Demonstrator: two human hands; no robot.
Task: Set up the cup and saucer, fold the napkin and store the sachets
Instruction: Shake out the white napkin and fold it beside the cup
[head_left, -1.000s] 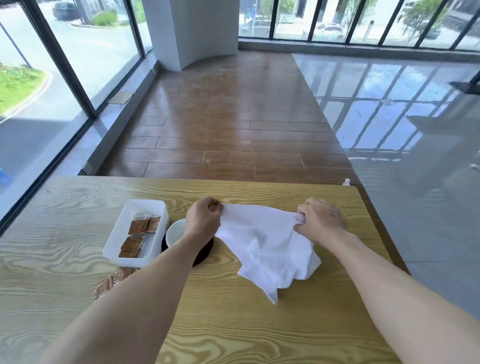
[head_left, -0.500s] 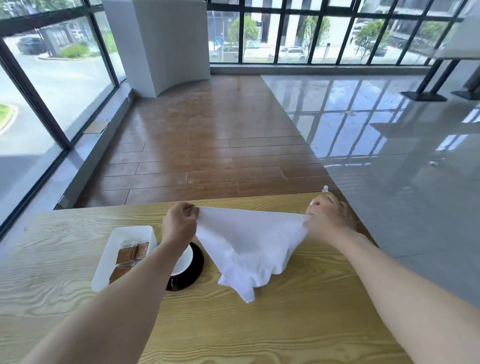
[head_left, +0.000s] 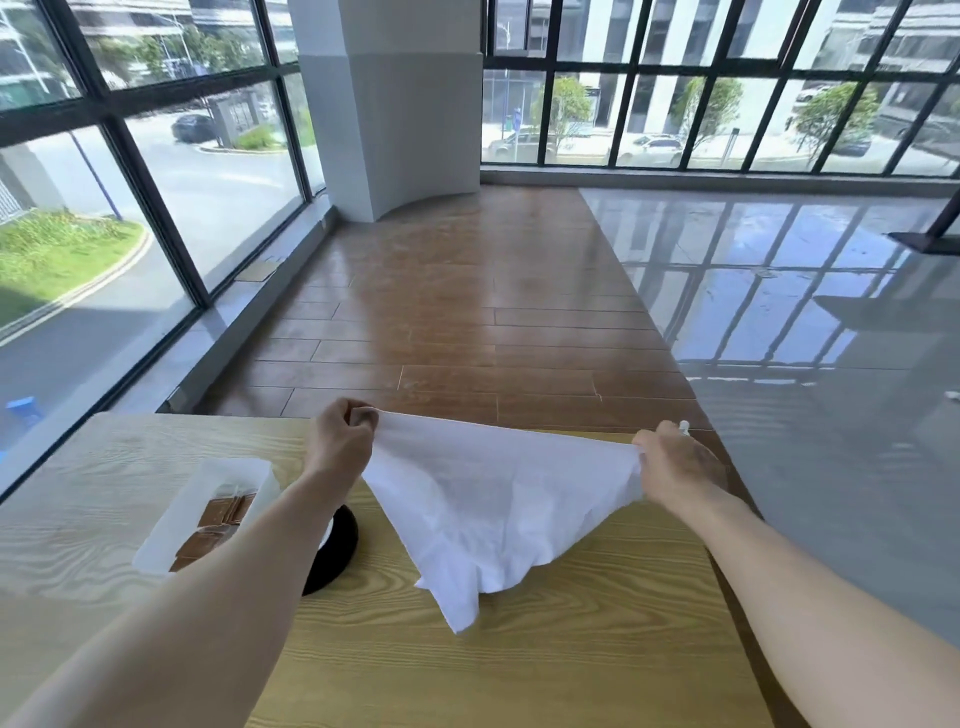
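A white cloth napkin (head_left: 498, 514) hangs stretched above the wooden table (head_left: 519, 665). My left hand (head_left: 340, 441) pinches its left corner and my right hand (head_left: 675, 465) pinches its right corner. The lower tip of the napkin droops down to the tabletop. A black saucer (head_left: 340, 545) lies under my left forearm, with a sliver of the white cup (head_left: 327, 535) showing on it. To the left, a white tray (head_left: 208, 514) holds brown sachets (head_left: 223, 512).
The table's far edge runs just beyond my hands, and its right edge lies close under my right arm. Brown wood flooring and glossy grey tiles lie beyond. Glass walls stand at the left and back, with a white pillar (head_left: 395, 104).
Both hands have lifted the napkin off the table and pulled its top edge taut, moving apart. The view has tilted up toward the room.
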